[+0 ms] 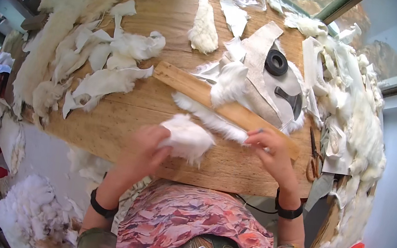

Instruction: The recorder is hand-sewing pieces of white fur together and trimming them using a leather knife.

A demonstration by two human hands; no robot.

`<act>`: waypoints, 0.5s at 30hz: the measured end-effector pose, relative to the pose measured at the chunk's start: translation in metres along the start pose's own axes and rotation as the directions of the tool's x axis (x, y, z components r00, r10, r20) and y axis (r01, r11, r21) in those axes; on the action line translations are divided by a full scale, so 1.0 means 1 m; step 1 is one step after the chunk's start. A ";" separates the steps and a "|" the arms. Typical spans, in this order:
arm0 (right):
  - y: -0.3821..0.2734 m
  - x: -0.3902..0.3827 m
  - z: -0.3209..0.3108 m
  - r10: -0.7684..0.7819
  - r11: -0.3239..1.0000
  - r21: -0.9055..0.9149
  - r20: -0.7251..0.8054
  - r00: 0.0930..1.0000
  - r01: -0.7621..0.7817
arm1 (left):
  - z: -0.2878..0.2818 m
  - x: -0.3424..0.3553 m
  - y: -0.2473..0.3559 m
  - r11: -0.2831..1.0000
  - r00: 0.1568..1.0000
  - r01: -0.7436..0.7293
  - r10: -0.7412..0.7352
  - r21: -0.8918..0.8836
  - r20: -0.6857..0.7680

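Observation:
A piece of white fur (188, 140) is gripped along its left side by my left hand (148, 145), which is slightly blurred, just above the near part of the table. My right hand (272, 150) is closed in a pinch at the right end of a narrow white fur strip (209, 118). A small dark bluish tip shows between its fingers, too small to name. Beyond the strip, a long wooden board (184, 82) slants across the table, with a tuft of white fur (229, 83) lying over it.
Behind the board lie pale hide pieces (264, 44), a black tape roll (276, 63) and a curved black object (290, 101). Scissors (312, 159) rest at the right edge. White fur scraps (112, 83) spread over the left of the wooden table (99, 132); hides (359, 112) heap at right.

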State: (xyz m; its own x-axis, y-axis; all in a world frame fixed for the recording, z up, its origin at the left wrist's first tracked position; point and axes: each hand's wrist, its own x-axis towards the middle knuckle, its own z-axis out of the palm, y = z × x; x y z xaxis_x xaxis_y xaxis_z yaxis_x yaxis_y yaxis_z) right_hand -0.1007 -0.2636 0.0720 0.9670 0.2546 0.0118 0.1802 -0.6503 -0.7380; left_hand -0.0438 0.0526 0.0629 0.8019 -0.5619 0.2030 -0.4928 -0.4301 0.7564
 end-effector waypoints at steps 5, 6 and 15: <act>-0.032 0.032 0.034 0.338 0.847 0.477 -0.144 0.930 -0.235 | -0.005 0.017 -0.020 0.973 0.976 0.168 -0.186 0.157 0.112; -0.037 0.039 0.046 0.245 0.908 0.382 -0.153 0.957 -0.172 | -0.004 0.018 -0.023 0.972 0.975 0.170 -0.190 0.160 0.118; -0.011 0.020 0.080 0.033 0.893 0.417 0.317 0.948 -0.171 | -0.078 0.000 -0.008 0.933 0.905 0.064 -0.204 0.354 0.374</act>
State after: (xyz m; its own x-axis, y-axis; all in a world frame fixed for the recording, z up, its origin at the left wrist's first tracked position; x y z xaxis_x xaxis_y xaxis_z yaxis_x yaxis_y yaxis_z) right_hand -0.0979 -0.1941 0.0262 0.8654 0.4467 -0.2271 -0.0795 -0.3251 -0.9423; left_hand -0.0131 0.1108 0.1047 0.6998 -0.6847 -0.2035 -0.5278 -0.6876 0.4986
